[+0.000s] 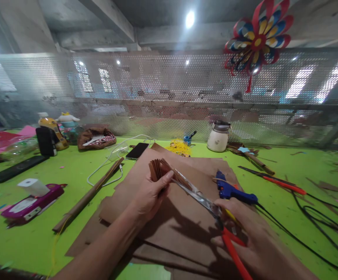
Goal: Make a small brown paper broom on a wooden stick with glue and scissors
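Observation:
My left hand (154, 194) is closed around a folded bundle of brown paper (155, 168), its pleated layers fanning out above the fingers. In my right hand (242, 225) is a pair of scissors (199, 197) with red handles. Its blades are parted and reach up to the paper bundle, one on each side of some layers as far as I can make out. Beneath both hands lie large sheets of brown paper (186, 225). Just beyond my right hand rests a blue glue gun (235, 190) on the edge of the sheets.
On the green table (40, 241) a rolled paper stick (90, 194) and a purple power strip (34, 204) lie left. A phone (138, 151), yellow shreds (179, 147) and a white jar (218, 137) stand behind. Red-handled pliers (284, 184) and black cables (317, 221) lie right.

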Motion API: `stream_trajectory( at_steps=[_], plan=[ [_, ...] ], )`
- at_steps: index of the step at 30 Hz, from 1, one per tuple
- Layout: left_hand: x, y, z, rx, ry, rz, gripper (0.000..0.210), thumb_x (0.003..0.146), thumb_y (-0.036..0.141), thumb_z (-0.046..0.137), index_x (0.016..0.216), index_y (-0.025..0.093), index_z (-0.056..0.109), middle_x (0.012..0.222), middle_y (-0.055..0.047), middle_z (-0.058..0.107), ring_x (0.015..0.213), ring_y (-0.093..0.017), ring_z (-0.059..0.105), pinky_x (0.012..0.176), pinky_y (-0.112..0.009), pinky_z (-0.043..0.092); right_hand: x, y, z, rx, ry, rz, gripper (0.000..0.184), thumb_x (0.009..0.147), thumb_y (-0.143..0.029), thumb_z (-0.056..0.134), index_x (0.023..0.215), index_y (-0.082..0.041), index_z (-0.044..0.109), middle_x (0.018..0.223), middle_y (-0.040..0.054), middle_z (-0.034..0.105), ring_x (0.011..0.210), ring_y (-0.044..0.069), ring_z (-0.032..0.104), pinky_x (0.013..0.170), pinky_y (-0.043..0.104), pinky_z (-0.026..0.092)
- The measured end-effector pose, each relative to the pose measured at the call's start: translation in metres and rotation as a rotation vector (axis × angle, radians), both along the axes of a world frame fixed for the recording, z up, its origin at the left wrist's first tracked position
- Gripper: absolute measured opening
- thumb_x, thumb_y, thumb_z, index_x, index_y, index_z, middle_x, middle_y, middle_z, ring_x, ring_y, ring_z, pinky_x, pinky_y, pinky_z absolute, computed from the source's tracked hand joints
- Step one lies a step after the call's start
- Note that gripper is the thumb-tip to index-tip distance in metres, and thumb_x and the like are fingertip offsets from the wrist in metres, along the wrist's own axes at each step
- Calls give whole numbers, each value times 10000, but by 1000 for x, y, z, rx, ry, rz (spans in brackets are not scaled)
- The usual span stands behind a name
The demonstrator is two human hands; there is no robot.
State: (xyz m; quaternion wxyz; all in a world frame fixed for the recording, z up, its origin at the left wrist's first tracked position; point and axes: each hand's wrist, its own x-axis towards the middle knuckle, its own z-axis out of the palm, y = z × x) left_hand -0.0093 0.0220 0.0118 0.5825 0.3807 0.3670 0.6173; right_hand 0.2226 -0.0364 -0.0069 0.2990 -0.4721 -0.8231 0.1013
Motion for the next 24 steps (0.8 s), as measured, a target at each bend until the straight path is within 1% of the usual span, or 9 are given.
stream_trajectory(
  at_steps=[2, 6, 13, 17, 21, 24],
  plan=[
    [0, 0, 0, -7, 3, 6, 247, 594, 286, 781, 737, 165, 620, 614, 38, 544, 552, -56, 480, 488, -143, 370, 0, 1, -1, 9, -3, -7, 433, 741, -332, 643, 1144, -261, 505, 1022, 44, 630, 844, 179, 635, 702, 254, 531],
    [0, 0, 2, 33, -10, 14, 242, 581, 262, 788, 724, 160, 622, 634, 33, 560, 606, -69, 513, 536, -147, 401, 0, 0, 0, 36, -4, -4, 441, 729, -337, 652, 1141, -263, 514, 1045, 53, 625, 882, 196, 632, 729, 266, 531],
    [2, -1, 2, 26, -38, 18, 222, 582, 246, 788, 722, 160, 638, 665, 31, 580, 642, -68, 531, 604, -150, 427, -3, -1, 2, 17, 8, -3, 421, 730, -301, 644, 1130, -261, 520, 954, 32, 639, 793, 171, 631, 679, 245, 529],
    [2, 0, 1, 14, -43, 27, 217, 574, 231, 795, 715, 168, 642, 646, 45, 576, 591, -44, 509, 553, -124, 400, -2, -1, 1, 31, -1, -1, 406, 734, -326, 640, 1118, -256, 529, 938, 27, 642, 785, 167, 630, 669, 241, 530],
    [1, 0, 3, 28, -43, 23, 211, 566, 224, 803, 692, 172, 641, 630, 57, 568, 578, -30, 489, 541, -104, 384, -1, -1, 0, 92, -27, -27, 434, 723, -330, 649, 1135, -252, 535, 979, 39, 651, 818, 183, 641, 675, 249, 534],
    [1, -1, 4, 39, -40, 10, 202, 577, 225, 799, 680, 164, 636, 627, 53, 565, 574, -28, 480, 523, -100, 364, 1, -1, -2, 127, -46, -31, 445, 717, -335, 658, 1138, -250, 545, 991, 43, 662, 827, 189, 653, 644, 236, 536]
  ],
)
